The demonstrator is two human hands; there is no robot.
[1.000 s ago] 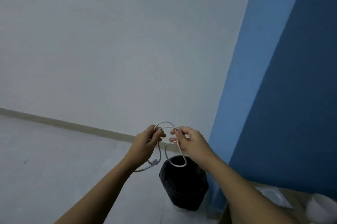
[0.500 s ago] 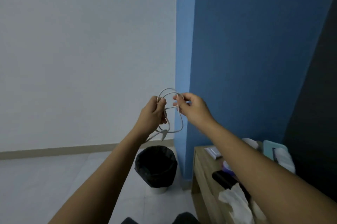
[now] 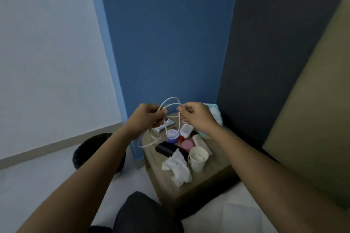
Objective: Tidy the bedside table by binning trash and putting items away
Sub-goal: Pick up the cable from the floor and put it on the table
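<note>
A white cable [image 3: 171, 101] is looped between both hands, held in the air above the far end of the wooden bedside table [image 3: 208, 177]. My left hand [image 3: 146, 117] pinches one side of the loops and my right hand [image 3: 197, 116] pinches the other. The cable's loose end [image 3: 146, 144] hangs down below my left hand. On the table lie a crumpled white tissue [image 3: 178, 166], a cream mug [image 3: 198, 159], a black oblong object [image 3: 166, 149], a purple-lidded jar [image 3: 172, 135], a pink round item [image 3: 187, 144], a white case [image 3: 186, 130] and a tube [image 3: 164, 126].
A black-lined bin [image 3: 89, 147] stands on the floor left of the table, partly hidden by my left forearm. The blue wall [image 3: 166, 43] is behind the table. A tan headboard [image 3: 312, 119] and white bedding [image 3: 236, 212] are at the right. My dark-clad knee [image 3: 140, 212] is at the bottom.
The view has swung right and down, from the wall and bin to the bedside table. Both hands kept hold of the cable, which now shows more loops between them.
</note>
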